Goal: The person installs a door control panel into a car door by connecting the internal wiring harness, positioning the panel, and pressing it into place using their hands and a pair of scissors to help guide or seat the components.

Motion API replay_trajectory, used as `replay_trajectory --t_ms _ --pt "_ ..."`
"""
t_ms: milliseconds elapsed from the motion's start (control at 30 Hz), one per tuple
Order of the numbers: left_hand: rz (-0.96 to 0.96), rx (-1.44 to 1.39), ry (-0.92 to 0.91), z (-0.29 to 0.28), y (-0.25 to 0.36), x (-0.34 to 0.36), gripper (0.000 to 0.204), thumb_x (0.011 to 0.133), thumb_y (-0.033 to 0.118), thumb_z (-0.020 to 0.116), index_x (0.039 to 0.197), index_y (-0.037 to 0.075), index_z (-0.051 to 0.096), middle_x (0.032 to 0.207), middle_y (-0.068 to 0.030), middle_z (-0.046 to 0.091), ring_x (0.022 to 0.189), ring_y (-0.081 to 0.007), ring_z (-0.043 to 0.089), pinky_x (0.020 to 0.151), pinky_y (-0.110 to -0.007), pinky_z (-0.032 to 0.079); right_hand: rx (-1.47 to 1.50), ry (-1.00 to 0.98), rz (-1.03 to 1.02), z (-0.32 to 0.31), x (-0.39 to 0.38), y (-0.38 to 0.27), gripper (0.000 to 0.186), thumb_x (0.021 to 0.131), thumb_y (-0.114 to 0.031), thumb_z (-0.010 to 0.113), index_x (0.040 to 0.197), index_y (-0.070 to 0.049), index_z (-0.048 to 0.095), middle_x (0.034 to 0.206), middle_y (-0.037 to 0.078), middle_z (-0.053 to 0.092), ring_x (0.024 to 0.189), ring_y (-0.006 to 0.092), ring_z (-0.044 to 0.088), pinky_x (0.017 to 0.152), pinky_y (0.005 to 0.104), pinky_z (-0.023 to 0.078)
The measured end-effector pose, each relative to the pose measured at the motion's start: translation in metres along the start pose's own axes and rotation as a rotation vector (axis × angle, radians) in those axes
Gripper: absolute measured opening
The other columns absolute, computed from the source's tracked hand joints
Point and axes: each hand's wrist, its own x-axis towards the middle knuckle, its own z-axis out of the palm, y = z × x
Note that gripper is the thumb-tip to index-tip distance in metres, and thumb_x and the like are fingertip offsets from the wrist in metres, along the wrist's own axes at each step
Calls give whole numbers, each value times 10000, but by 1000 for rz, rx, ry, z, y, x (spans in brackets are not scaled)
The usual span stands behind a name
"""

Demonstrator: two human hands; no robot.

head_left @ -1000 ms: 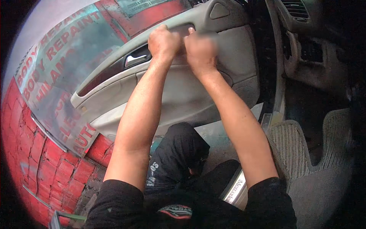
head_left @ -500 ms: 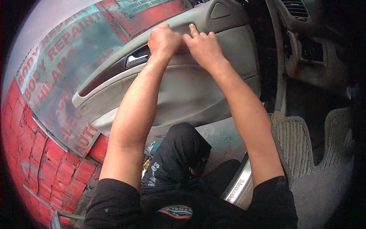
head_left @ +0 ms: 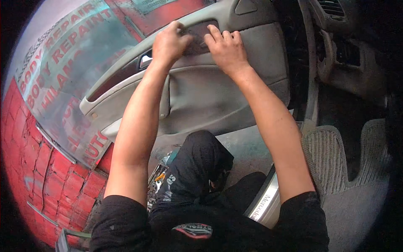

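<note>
Since half a second ago the right hand [head_left: 226, 49] has been flattened, fingers spread, on the door panel [head_left: 201, 96]

Beside it, the left hand [head_left: 168, 42] is closed in a curled grip on the dark insert [head_left: 200, 31] in the panel's upper rail, just right of the chrome door handle [head_left: 145, 61]. The insert appears to be being pried loose; steady outward pull is judged necessary next, with the panel braced

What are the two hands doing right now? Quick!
Left hand: curled, gripping the top edge of the grey car door panel.
Right hand: open, fingers pressed flat on the same panel.
</note>
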Motion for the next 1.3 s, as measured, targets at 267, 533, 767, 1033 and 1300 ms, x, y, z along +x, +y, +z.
replay_trajectory --t_ms 267,533,767,1033,1300 --pt "170 -6 63 -2 -25 -34 439 745 161 809 1163 119 683 850 -123 621 859 -300 626 781 -415 488 -27 14 26 5 1 -5 159 844 -189 588 961 -111 662 1262 92 665 786 233 646 749 443 464" --pt "72 107 143 7 -19 -49 321 792 238 793 1005 20 690 873 -179 682 838 -351 663 757 -435 495 -47 36 39 4 -2 -9 177 840 -186 590 989 -113 652 1221 67 649 778 231 610 760 460 451" --pt "-265 -62 193 20 -8 -73 295 833 283 730 890 -6 708 892 -228 712 893 -384 694 795 -441 522 66 54 -10 -4 -3 -3 149 844 -169 592 984 -131 622 1075 35 582 876 218 568 791 410 429" --pt "-361 -254 311 38 12 -86 311 847 195 739 1053 -38 721 884 -166 742 793 -223 712 731 -353 548 44 -24 -58 -1 3 -4 99 846 -178 588 923 -139 637 919 10 577 929 221 554 777 407 425" --pt "-767 -1287 212 44 39 -92 419 953 68 615 1308 -97 466 1040 -186 665 850 -232 674 670 -344 603 16 34 7 -2 5 -8 133 840 -204 597 957 -151 633 951 3 573 923 217 548 758 418 422"
